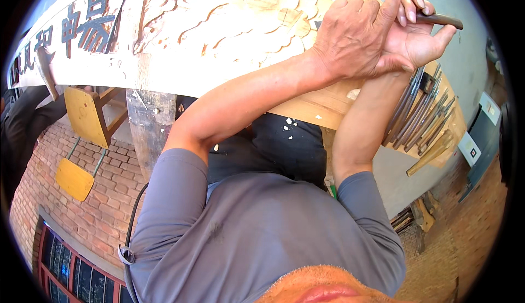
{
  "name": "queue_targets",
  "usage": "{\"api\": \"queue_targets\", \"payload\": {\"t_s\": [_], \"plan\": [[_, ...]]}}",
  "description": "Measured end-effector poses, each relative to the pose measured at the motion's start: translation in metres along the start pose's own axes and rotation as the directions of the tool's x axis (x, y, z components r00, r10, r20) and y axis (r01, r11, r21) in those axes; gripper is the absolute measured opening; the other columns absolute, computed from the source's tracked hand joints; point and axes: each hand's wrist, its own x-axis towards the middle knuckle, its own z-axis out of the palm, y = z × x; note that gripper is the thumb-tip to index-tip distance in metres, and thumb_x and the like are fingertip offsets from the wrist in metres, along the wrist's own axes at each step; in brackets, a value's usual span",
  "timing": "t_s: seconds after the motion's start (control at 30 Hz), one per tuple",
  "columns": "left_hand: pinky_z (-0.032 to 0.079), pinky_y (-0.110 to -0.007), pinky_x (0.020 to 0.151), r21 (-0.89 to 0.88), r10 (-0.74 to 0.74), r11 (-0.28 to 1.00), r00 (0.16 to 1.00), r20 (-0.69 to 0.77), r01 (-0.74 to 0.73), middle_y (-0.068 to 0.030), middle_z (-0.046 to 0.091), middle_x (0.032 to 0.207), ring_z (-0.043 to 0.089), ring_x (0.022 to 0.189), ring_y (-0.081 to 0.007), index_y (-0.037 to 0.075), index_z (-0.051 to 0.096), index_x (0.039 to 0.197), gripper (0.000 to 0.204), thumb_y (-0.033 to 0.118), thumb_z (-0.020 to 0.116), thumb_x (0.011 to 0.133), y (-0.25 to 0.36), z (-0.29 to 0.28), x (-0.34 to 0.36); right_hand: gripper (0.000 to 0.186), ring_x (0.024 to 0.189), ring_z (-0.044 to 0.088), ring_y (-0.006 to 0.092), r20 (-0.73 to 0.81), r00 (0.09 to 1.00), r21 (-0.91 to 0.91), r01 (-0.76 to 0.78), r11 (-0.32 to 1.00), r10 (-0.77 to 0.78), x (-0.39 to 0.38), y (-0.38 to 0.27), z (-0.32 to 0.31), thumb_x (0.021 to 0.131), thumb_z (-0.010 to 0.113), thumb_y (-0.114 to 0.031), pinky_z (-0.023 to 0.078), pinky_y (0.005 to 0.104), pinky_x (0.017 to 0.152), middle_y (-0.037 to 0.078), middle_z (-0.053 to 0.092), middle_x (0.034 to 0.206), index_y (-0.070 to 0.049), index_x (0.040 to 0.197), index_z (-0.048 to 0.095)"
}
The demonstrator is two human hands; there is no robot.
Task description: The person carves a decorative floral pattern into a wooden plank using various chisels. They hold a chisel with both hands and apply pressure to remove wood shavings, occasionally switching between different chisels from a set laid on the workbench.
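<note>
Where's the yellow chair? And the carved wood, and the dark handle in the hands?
Yellow chair (85, 116): head view, on its upper panel.
Carved wood (235, 21): head view, on its carved face.
Dark handle (448, 22): head view, near its end poking out of the right hand (411, 41).

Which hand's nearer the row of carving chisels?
Right. In this view the right hand is just above the top end of the carving chisels; the left hand is farther left, in front of the carved wooden panel's right end.
</note>
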Motion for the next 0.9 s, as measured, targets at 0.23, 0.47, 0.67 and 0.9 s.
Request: {"api": "queue_targets", "payload": {"t_s": [0.23, 0.47, 0.67, 0.9], "plan": [[0.046, -0.042, 0.069, -0.045, 0.020, 0.999, 0.997, -0.071, -0.023, -0.0117, 0.056, 0.086, 0.059, 0.074, -0.0279, -0.003, 0.056, 0.143, 0.121, 0.097, 0.057, 0.076, -0.006, 0.004, 0.001, 0.076, 0.056, 0.036, 0.0164, -0.072, 0.997, -0.004, 0.025, 1.000, -0.026, -0.004, 0.007, -0.003, 0.098, 0.043, -0.086, 0.041, 0.0316, 0.063, 0.003, 0.052, 0.076, -0.012, 0.080, 0.050], [0.048, -0.041, 0.065, -0.051, 0.009, 0.999, 1.000, -0.004, -0.009, -0.0117, 0.054, 0.088, 0.059, 0.072, -0.0278, -0.004, 0.056, 0.140, 0.121, 0.098, 0.058, 0.073, -0.010, -0.006, 0.009, 0.080, 0.060, 0.040, 0.0164, -0.060, 0.998, 0.022, 0.038, 0.999, -0.037, 0.000, 0.021, 0.000, 0.098, 0.039, -0.090, 0.041, 0.0338, 0.066, 0.005, 0.052, 0.080, -0.013, 0.082, 0.047], [0.049, -0.044, 0.071, -0.088, -0.111, 0.989, 0.986, 0.123, 0.123, -0.0156, 0.056, 0.095, 0.061, 0.081, -0.0308, -0.009, 0.047, 0.146, 0.114, 0.086, 0.059, 0.083, -0.011, 0.008, 0.007, 0.072, 0.070, 0.042, 0.0190, -0.202, 0.978, -0.137, 0.021, 0.990, -0.048, 0.014, 0.015, -0.025, 0.101, 0.042, -0.079, 0.047, 0.0360, 0.081, 0.007, 0.051, 0.087, -0.011, 0.080, 0.051], [0.048, -0.047, 0.071, -0.149, -0.090, 0.984, 0.995, 0.030, 0.094, -0.0169, 0.059, 0.095, 0.061, 0.082, -0.0347, -0.009, 0.046, 0.149, 0.095, 0.070, 0.055, 0.096, -0.009, 0.000, 0.001, 0.069, 0.088, 0.052, 0.0232, -0.162, 0.986, -0.160, 0.022, 0.987, -0.048, 0.006, 0.019, -0.033, 0.106, 0.047, -0.071, 0.048, 0.0361, 0.095, 0.011, 0.055, 0.101, -0.004, 0.096, 0.061]]}}
